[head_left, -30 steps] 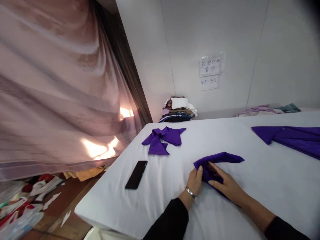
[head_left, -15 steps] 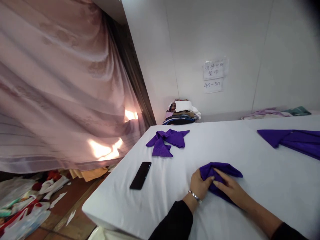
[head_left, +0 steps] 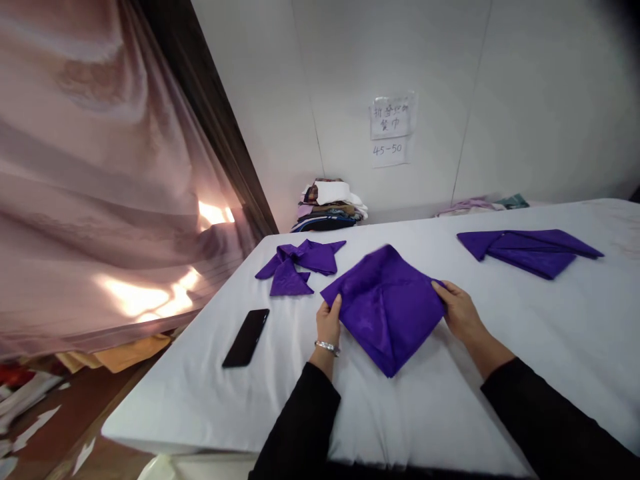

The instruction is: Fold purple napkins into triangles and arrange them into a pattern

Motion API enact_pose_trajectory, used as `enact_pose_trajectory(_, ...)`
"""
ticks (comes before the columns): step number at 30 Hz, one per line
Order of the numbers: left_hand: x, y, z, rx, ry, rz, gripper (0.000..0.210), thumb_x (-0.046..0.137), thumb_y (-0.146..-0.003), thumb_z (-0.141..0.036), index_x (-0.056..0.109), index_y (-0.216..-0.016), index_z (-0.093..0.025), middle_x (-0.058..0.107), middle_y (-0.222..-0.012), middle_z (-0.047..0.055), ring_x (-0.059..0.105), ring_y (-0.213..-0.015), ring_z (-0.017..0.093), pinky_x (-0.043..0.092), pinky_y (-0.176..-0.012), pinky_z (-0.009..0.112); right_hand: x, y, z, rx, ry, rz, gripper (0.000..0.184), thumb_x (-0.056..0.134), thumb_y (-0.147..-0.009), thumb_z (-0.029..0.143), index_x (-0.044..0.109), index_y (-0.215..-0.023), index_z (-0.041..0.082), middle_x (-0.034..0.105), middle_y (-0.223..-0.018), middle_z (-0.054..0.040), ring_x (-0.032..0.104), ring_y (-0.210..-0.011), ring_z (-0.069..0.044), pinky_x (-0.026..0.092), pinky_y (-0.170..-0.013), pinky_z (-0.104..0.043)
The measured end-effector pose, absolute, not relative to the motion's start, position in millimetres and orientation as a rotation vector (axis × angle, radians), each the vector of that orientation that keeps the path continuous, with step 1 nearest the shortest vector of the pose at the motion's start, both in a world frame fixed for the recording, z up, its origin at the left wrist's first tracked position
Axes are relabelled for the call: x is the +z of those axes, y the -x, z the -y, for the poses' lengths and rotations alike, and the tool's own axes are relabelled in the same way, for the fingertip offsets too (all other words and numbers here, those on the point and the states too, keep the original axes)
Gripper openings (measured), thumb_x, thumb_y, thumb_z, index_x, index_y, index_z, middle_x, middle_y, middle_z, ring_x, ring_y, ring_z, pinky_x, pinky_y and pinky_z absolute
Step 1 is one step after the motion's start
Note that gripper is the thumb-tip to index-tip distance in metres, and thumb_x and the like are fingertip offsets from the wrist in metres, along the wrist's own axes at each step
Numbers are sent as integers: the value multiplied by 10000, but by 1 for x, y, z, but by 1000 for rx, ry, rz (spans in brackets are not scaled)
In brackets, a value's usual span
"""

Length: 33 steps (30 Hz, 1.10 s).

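A purple cloth napkin is spread into a folded diamond between my hands, just over the white-covered table. My left hand pinches its left corner, thumb on top; a silver bracelet circles that wrist. At the opposite corner, my right hand grips the edge between thumb and fingers. A fold line runs down the middle of the cloth toward its near point. Beyond my left hand lies a purple napkin shaped like a bow. Farther right rests another folded purple napkin.
A black phone lies on the table's left side. Stacked clothes stand behind the far edge, below a handwritten paper sign on the wall. A pink curtain hangs at left, with more cloth below it.
The bunched napkin has been opened out into a wide diamond. My hands have moved apart, each to a side corner. The view has turned right, showing more of the right-hand napkin.
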<state>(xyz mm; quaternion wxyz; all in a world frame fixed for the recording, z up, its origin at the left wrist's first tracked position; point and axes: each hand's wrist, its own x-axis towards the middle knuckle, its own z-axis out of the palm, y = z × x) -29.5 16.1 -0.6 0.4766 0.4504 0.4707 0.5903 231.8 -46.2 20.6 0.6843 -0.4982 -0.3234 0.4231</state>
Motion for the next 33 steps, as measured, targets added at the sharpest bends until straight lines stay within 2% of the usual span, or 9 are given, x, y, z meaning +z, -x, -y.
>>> enact_pose_trajectory(3,-8,41,-26,1338,-1240,-1345,431,572,-702,-523,669,-897,-151,696,-793,46,619,-725,174,473,-662,285,21,-241,48,989,1187,715,257,732,-612,418,632,-697,197,613,-606,21,523,-543,-120,414,-517,-242)
enact_pose_trajectory(6,-10,47,-28,1298,-1315,-1476,323,631,-660,-464,660,-784,-167,664,-687,20,578,-600,152,444,-592,271,15,-244,50,1078,1342,751,270,723,-601,427,604,-647,189,592,-564,18,514,-508,-124,400,-479,-246)
enact_pose_trajectory(10,-3,53,-23,1310,-1421,-1630,348,596,-710,-414,594,-985,-200,644,-825,7,515,-526,106,408,-577,260,4,-248,49,1026,1504,896,254,675,-626,437,611,-662,194,587,-543,24,504,-481,-129,381,-453,-252)
enact_pose_trajectory(12,0,53,-19,1251,-1529,-1676,345,558,-747,-417,578,-1016,-202,639,-850,13,517,-535,107,406,-588,264,-1,-251,48,978,1559,964,244,647,-646,436,625,-682,195,594,-546,20,505,-478,-135,376,-448,-257)
enact_pose_trajectory(16,3,43,-8,994,-1811,-1773,356,528,-772,-489,609,-963,-199,643,-821,34,576,-686,166,417,-652,290,-6,-258,48,908,1597,1045,236,619,-660,429,634,-677,195,602,-557,11,513,-501,-146,382,-470,-267)
enact_pose_trajectory(20,6,25,5,740,-2179,-1841,508,531,-757,-550,580,-1081,-161,617,-970,99,553,-919,239,402,-801,345,-9,-260,48,833,1622,1125,260,609,-673,451,619,-643,193,584,-547,13,501,-512,-144,374,-487,-265)
enact_pose_trajectory(23,8,15,10,584,-2328,-1873,571,573,-726,-545,544,-1144,-157,578,-1056,119,515,-990,274,380,-840,376,-10,-259,47,802,1634,1170,273,611,-672,463,603,-620,196,562,-530,26,481,-506,-134,362,-483,-256)
enact_pose_trajectory(27,8,12,9,514,-2357,-1845,436,584,-765,-400,541,-1137,-176,578,-1060,98,517,-993,251,381,-833,359,-6,-255,48,824,1643,1122,287,628,-648,475,576,-596,197,524,-497,41,456,-472,-121,343,-449,-247)
enact_pose_trajectory(33,8,18,4,645,-2236,-1723,283,527,-784,-166,589,-1056,-213,635,-919,40,578,-855,177,408,-776,293,1,-254,53,952,1565,930,307,655,-634,482,547,-601,196,483,-474,51,422,-426,-108,308,-395,-239)
